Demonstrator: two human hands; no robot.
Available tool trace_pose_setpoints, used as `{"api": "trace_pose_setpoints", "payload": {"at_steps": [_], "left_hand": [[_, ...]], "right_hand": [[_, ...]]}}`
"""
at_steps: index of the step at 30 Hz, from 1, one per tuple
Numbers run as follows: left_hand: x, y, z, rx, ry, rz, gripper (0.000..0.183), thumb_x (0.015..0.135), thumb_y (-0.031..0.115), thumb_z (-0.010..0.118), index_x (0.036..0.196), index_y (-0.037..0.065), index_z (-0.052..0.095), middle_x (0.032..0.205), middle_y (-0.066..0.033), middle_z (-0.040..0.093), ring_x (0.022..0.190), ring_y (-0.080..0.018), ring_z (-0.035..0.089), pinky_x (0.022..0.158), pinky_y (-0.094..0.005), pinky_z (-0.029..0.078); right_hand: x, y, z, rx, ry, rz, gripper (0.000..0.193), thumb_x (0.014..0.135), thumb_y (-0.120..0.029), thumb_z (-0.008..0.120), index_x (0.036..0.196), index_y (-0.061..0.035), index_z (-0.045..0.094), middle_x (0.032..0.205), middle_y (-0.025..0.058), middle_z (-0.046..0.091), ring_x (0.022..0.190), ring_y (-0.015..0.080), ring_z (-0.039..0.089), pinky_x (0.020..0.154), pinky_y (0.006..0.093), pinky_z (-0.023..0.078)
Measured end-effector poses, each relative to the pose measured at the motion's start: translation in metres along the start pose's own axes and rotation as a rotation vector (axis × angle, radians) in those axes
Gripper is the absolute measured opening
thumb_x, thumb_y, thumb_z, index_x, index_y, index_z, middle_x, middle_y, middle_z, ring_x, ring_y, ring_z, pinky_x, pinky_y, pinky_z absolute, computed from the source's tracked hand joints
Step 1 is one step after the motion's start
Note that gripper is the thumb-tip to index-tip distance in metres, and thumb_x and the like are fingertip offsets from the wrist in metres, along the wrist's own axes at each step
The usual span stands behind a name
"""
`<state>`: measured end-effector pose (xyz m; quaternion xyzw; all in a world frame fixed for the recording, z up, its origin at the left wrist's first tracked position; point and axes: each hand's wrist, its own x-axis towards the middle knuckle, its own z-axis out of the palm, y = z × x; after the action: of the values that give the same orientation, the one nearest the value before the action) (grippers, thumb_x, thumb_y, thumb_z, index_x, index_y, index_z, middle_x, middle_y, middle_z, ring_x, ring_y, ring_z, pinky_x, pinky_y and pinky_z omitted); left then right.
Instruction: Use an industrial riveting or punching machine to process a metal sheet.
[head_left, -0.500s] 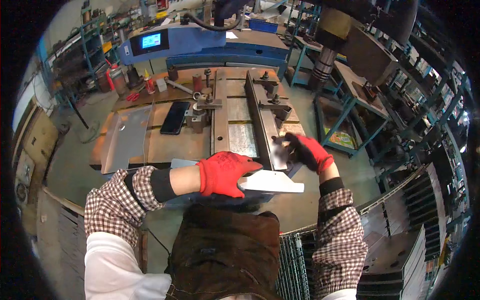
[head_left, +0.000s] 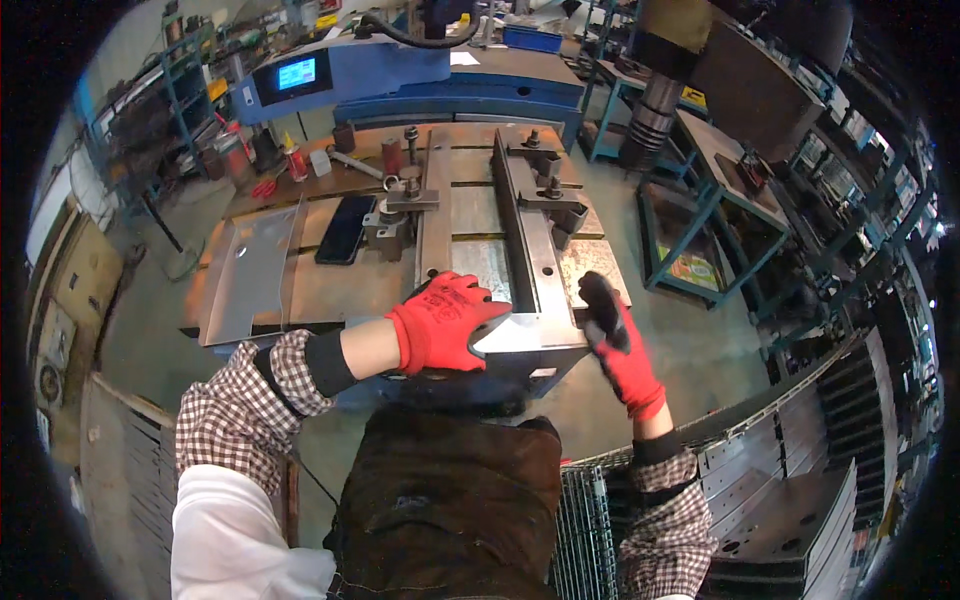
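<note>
My left hand point(head_left: 445, 322), in a red glove with dark fingertips, grips the left part of a shiny sheet-metal plate point(head_left: 525, 335) at the table's near edge. The plate lies against the near ends of two long steel bars. Of these, the right bar point(head_left: 542, 265) is held by clamps point(head_left: 548, 198). Beside the plate's right end is my right hand point(head_left: 622, 355), gloved the same way, its fingers stretched out and holding nothing that I can see. Whether its thumb touches the plate, I cannot tell.
Left on the slotted machine table point(head_left: 390, 280) lie a black phone point(head_left: 346, 230) and a bent sheet-metal panel point(head_left: 250, 270). Behind them are red-handled scissors point(head_left: 264, 188) and small bottles point(head_left: 296, 162). A spindle point(head_left: 655, 105) hangs at upper right, near a blue-green rack point(head_left: 700, 225).
The plate has moved away from me and left, up to the bars' ends, with my left hand. My right hand has left the right bar's top and come down beside the plate's end.
</note>
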<state>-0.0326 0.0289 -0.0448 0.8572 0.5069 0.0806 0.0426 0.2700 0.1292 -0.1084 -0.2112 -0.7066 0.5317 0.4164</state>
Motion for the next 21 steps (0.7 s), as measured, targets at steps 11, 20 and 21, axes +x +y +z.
{"api": "trace_pose_setpoints", "payload": {"at_steps": [11,20,21], "left_hand": [[0.003,0.041,0.024,0.124,0.282,-0.117,0.082,0.075,0.035,0.078,0.146,0.006,0.049,0.131,-0.0198,0.057,0.125,-0.0353,0.054,0.116,-0.0521,0.035],[-0.002,0.032,0.025,0.094,0.341,-0.127,0.078,0.078,0.034,0.078,0.145,0.007,0.050,0.119,-0.0169,0.060,0.118,-0.0326,0.057,0.116,-0.0519,0.035],[-0.007,0.029,0.027,0.101,0.334,-0.142,0.077,0.078,0.034,0.078,0.145,0.007,0.050,0.118,-0.0168,0.060,0.118,-0.0327,0.057,0.116,-0.0519,0.035]], "right_hand": [[0.006,-0.033,-0.019,-0.444,-0.009,-0.120,0.082,0.087,-0.013,0.071,0.160,-0.0041,0.034,0.160,0.0143,0.042,0.146,0.0277,0.043,0.121,0.0406,0.033],[0.112,-0.278,-0.098,-0.371,0.451,-0.872,0.060,0.108,-0.039,0.046,0.155,-0.0023,0.039,0.156,0.0164,0.048,0.142,0.0300,0.048,0.120,0.0445,0.036],[0.129,-0.296,-0.103,-0.399,0.388,-0.872,0.058,0.108,-0.038,0.047,0.154,-0.0027,0.041,0.153,0.0156,0.050,0.139,0.0286,0.050,0.118,0.0437,0.039]]}}
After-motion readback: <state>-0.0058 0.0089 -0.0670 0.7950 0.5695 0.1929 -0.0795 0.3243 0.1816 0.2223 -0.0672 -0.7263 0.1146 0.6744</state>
